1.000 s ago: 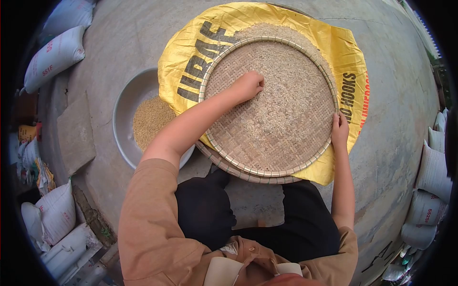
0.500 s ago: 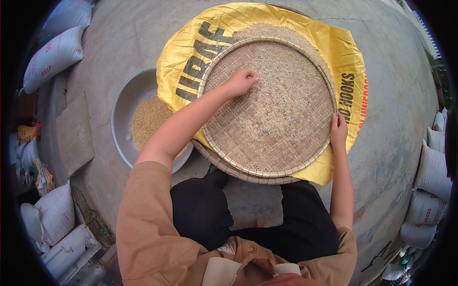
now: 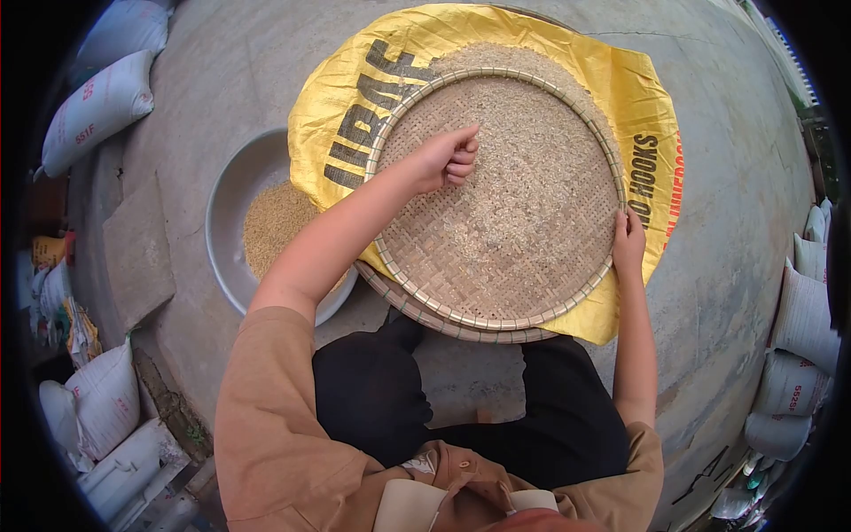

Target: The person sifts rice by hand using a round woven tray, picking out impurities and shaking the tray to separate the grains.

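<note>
A round woven tray [image 3: 505, 293] with a bound rim holds a spread of pale grain [image 3: 523, 177]. My left hand [image 3: 448, 160] hovers over the tray's left half, fingers curled into the palm and thumb pointing up and right; whatever it may hold is hidden. At the right rim, my right hand [image 3: 630, 241] grips the tray edge, thumb and fingers closed round it. Beneath the tray lies a yellow sack [image 3: 651, 106] with black lettering, over another woven tray [image 3: 408, 301]. More grain shows on the sack behind the upper rim.
A metal basin [image 3: 232, 186] with golden grain [image 3: 275, 226] stands on the concrete floor left of the trays, partly under my left arm. White sacks [image 3: 99, 111] lie along the left side, and more white sacks [image 3: 802, 319] are piled at the right edge.
My left hand has shifted slightly left and turned, so its curled fingers now show, with the thumb raised. My right hand stays at the rim.
</note>
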Available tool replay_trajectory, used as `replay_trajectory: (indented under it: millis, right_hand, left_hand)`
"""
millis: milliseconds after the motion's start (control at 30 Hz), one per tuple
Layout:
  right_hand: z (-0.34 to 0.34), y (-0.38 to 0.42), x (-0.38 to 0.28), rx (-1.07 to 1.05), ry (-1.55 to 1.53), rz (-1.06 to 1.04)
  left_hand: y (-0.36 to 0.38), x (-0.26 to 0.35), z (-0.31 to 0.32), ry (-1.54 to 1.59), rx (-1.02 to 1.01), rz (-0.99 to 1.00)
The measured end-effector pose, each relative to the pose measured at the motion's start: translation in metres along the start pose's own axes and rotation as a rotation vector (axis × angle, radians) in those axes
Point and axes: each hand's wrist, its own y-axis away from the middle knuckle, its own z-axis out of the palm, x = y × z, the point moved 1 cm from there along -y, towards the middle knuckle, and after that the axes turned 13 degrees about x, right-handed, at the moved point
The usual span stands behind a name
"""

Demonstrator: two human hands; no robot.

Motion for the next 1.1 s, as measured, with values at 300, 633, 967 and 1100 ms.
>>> replay_trajectory:
  millis: [300,633,967,1100]
  right_hand:
    - [0.0,-0.001,0.001,0.005,0.009,0.005]
    - [0.002,-0.001,0.004,0.009,-0.011,-0.027]
    - [0.002,-0.001,0.007,0.04,0.034,-0.046]
    - [-0.001,0.002,0.001,0.049,0.085,-0.048]
  left_hand:
    - [-0.013,-0.01,-0.002,-1.446,0.706,0.643]
    - [-0.027,-0.008,-0.007,-1.585,0.675,0.74]
    - [-0.029,0.0,-0.011,-1.587,0.636,0.766]
    - [-0.013,0.008,-0.002,-1.214,0.626,0.526]
